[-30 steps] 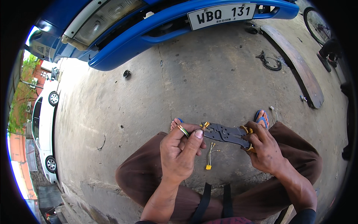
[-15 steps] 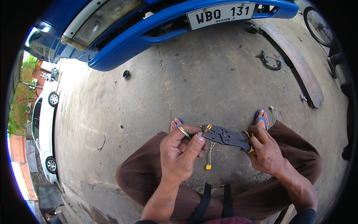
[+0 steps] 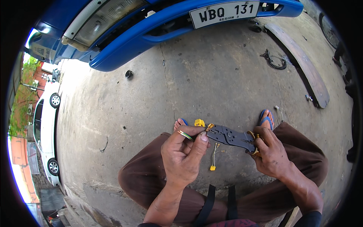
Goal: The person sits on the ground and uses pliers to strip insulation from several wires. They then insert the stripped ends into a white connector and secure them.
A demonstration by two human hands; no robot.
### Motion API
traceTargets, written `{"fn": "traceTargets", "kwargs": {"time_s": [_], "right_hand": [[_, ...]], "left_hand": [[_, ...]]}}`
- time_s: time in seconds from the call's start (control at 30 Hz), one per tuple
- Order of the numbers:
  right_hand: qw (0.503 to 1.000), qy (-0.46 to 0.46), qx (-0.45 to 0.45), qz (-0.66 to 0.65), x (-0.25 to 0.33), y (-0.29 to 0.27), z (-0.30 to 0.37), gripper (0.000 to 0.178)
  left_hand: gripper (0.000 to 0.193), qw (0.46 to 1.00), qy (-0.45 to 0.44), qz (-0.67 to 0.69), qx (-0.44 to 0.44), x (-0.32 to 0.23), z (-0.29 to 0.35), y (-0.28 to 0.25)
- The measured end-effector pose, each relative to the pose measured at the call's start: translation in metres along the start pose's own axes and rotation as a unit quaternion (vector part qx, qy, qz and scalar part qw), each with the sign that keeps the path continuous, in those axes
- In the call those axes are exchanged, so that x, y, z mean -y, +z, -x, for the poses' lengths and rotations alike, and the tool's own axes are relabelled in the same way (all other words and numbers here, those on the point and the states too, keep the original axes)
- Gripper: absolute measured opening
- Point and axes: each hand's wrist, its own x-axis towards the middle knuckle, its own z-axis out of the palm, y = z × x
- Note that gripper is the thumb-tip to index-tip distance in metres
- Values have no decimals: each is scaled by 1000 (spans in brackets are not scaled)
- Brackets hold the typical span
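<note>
Currently the left hand (image 3: pixel 182 156) pinches wires (image 3: pixel 185 135) just beside the crimper (image 3: pixel 230 136) nose, the right hand (image 3: pixel 271 155) grips its handles; likely risk: wires slip out if the pinch loosens.

My left hand (image 3: pixel 181 157) pinches thin wires (image 3: pixel 185 135); my right hand (image 3: pixel 271 154) holds the crimper (image 3: pixel 230 137) above the concrete floor (image 3: pixel 211 79).

Grey crimping pliers (image 3: pixel 230 136) with yellow handles lie level, nose against thin green-yellow wires (image 3: pixel 185 135) held up.
</note>
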Motion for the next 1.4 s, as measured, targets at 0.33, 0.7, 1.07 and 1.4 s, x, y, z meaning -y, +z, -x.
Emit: {"fn": "traceTargets", "kwargs": {"time_s": [0.33,0.7,1.07,1.4], "right_hand": [[1000,-1,-5,10,1,1,1,41],[1000,4,-3,17,10,-2,0,42],[999,33,33,-6,13,-5,5,45],[999,35,15,-20,29,-5,2,47]], "left_hand": [[11,999,-1,-34,-3,2,-1,-1],[10,997,21,-62,-44,5,2,2],[13,989,57,-116,-71,11,5,5],[17,939,209,-255,-97,17,2,7]]}}
